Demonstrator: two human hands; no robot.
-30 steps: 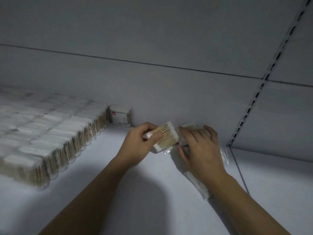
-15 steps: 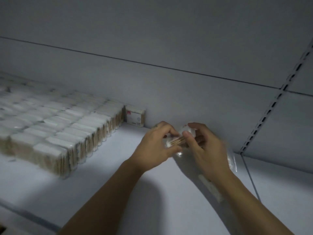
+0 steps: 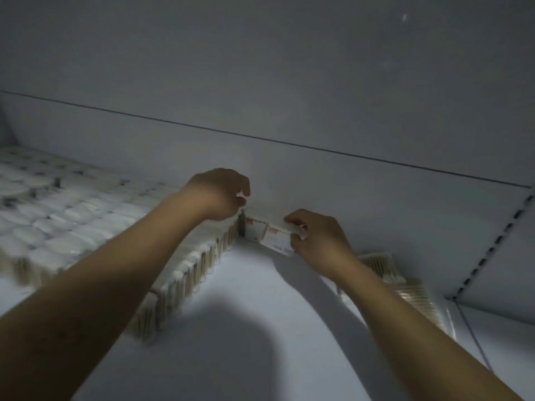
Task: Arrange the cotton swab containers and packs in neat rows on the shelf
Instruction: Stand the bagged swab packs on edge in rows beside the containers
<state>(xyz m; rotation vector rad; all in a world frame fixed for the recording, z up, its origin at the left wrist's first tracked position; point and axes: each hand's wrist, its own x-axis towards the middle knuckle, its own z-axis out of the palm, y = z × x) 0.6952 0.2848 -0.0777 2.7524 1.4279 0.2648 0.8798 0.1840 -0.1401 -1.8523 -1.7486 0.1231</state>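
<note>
In the head view, the right hand (image 3: pixel 315 238) is pinching a labelled pack (image 3: pixel 278 241) by its right end, with its fingers curled over the top edge. The rest of the pack is sticking out to the left of the grip.

The landmark is the standing pack (image 3: pixel 252 230), which is upright against the back wall (image 3: pixel 289 175) of the shelf (image 3: pixel 246 285). The held pack is sitting just right of the standing pack, label forward. Its long axis is running roughly along the wall, and its right end is swinging slightly forward. Whether the two packs are touching cannot be told.

The block of arranged packs (image 3: pixel 86 227) is filling the shelf directly left of the standing pack. The left hand (image 3: pixel 220 195) is hovering just above and left of the standing pack. Its fingers are loosely curled, with nothing visibly in them.

Loose packs (image 3: pixel 385 264) are lying well right of the standing pack, partly behind the right forearm.

The right hand is doing the placing. The coming move probably needs a push left and back, to square the held pack flush beside the standing pack.
</note>
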